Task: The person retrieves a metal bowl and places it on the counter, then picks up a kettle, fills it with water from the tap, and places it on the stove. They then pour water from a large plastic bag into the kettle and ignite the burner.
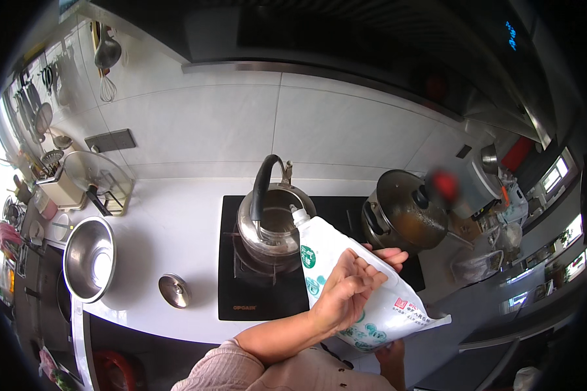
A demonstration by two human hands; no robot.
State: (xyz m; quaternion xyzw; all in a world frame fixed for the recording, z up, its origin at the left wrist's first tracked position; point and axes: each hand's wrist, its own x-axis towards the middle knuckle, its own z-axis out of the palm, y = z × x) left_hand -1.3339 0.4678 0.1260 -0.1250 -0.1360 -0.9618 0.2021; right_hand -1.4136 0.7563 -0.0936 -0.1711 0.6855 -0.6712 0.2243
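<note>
A white plastic spout pouch (pixel 323 239) with green and red print lies tilted across both hands, its capless-looking white spout over the open mouth of a steel kettle (pixel 269 244). My left hand (pixel 347 288) is curled against the pouch's front, near its upper edge. My right hand (pixel 392 256) is mostly hidden behind the pouch; its fingers show past the upper edge and its arm below. The kettle has a raised black handle and stands on the left of a black cooktop (pixel 259 305). A small round steel lid (pixel 174 290) lies on the white counter.
A lidded pot (pixel 406 212) stands at the cooktop's right. On the left are a steel bowl (pixel 88 259), a glass lid (pixel 95 171) in a rack and a utensil holder (pixel 63 188). A ladle (pixel 107 51) and whisk hang on the wall. The range hood (pixel 323 66) overhangs the cooktop.
</note>
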